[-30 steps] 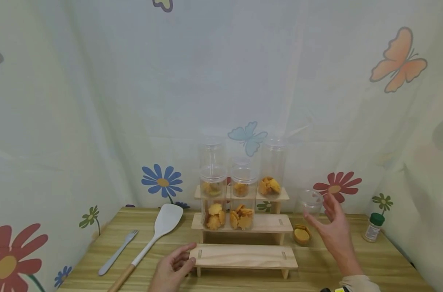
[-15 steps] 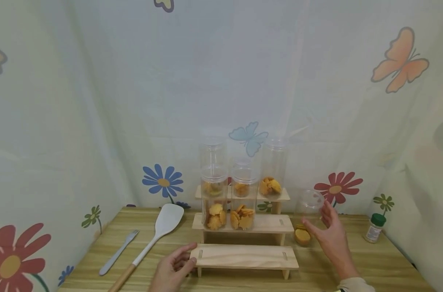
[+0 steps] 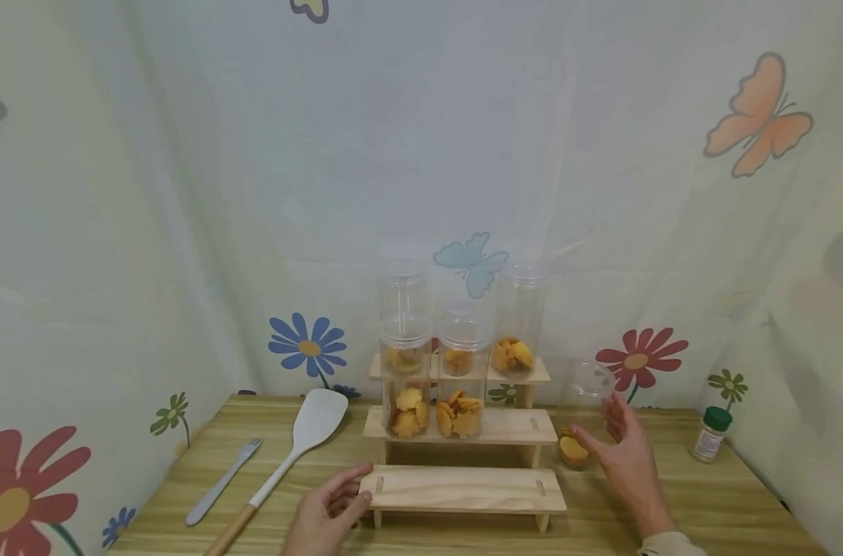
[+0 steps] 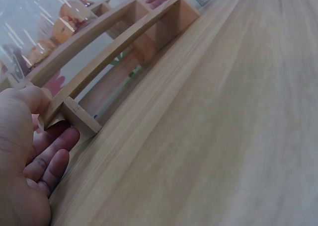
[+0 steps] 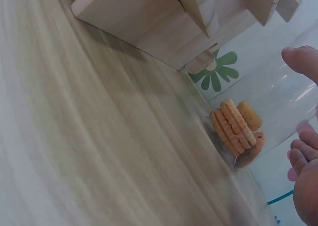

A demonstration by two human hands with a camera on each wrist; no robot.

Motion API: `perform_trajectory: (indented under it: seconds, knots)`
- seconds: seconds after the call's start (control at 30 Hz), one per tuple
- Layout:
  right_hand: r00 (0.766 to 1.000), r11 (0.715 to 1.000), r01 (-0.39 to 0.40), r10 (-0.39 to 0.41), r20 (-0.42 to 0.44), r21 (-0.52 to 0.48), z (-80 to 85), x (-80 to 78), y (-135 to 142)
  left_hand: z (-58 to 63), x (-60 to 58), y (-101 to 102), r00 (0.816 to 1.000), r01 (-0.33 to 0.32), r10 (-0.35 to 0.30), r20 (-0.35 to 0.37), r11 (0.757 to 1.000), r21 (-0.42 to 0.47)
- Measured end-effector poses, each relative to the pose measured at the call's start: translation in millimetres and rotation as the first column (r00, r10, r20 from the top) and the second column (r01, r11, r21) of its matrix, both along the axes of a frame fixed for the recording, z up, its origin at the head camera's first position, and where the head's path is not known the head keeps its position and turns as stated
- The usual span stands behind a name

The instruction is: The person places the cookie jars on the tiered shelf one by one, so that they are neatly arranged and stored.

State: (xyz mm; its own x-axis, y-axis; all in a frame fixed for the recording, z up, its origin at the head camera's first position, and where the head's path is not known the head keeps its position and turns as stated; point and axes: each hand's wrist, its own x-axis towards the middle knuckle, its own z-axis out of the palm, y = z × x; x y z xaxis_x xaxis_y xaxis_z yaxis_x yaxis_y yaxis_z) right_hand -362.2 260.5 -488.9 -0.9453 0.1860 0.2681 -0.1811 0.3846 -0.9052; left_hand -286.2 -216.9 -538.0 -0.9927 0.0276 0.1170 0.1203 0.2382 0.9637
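Observation:
My left hand [image 3: 330, 511] pinches the left end of the low front step of a wooden riser [image 3: 463, 488]; in the left wrist view its thumb lies over the board [image 4: 99, 64] with fingers curled below. To the riser's right, a clear, tall jar [image 3: 583, 400] stands upright on the table with round sandwich cookies [image 5: 232, 127] at its bottom. My right hand [image 3: 628, 457] holds this jar around its right side, thumb in front and fingers behind. The right wrist view shows the thumb and fingers on either side of the see-through wall.
Behind, the middle step [image 3: 512, 423] bears two clear jars with orange crackers [image 3: 409, 413], and the top step [image 3: 543, 372] several more. A white spatula [image 3: 317, 421] and a fork [image 3: 223, 483] lie left. A green-capped shaker [image 3: 710, 436] stands right. A patterned cloth hangs behind.
My right hand has come down along the jar and its thumb and fingers have drawn closer around it. The left hand stays on the front step.

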Motion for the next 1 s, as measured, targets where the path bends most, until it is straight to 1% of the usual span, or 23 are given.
perform_trajectory:
  seconds: [0.13,0.4,0.6,0.7,0.87,1.0]
  knots:
    - [1.0,1.0,-0.004,0.004,-0.007,-0.001,-4.1,0.3,0.4,-0.4,-0.2,-0.5,1.0,0.002,-0.002,-0.004,1.0,-0.002]
    - [1.0,1.0,-0.012,0.012,0.001,0.004,-6.8,1.2,-0.7,-0.1,0.0,-0.3,1.0,-0.004,0.004,-0.003,1.0,-0.006]
    - [0.998,1.0,0.017,-0.016,-0.056,0.025,-12.8,-0.8,-3.1,-2.5,-0.8,-1.7,1.0,0.005,-0.005,-0.004,1.0,0.003]
    - [0.997,1.0,0.021,-0.02,-0.075,0.016,-15.1,-1.4,-3.8,-4.0,-1.3,-2.1,1.0,0.009,-0.008,-0.002,1.0,0.01]
    - [0.997,1.0,0.023,-0.021,-0.068,0.016,-11.0,0.0,-4.1,-4.3,-2.2,-2.1,1.0,0.009,-0.009,-0.006,1.0,0.012]
    - [0.996,0.999,0.043,-0.043,-0.078,0.004,-1.3,0.9,-4.3,-3.7,-2.9,-1.9,1.0,0.008,-0.008,-0.012,1.0,0.017]
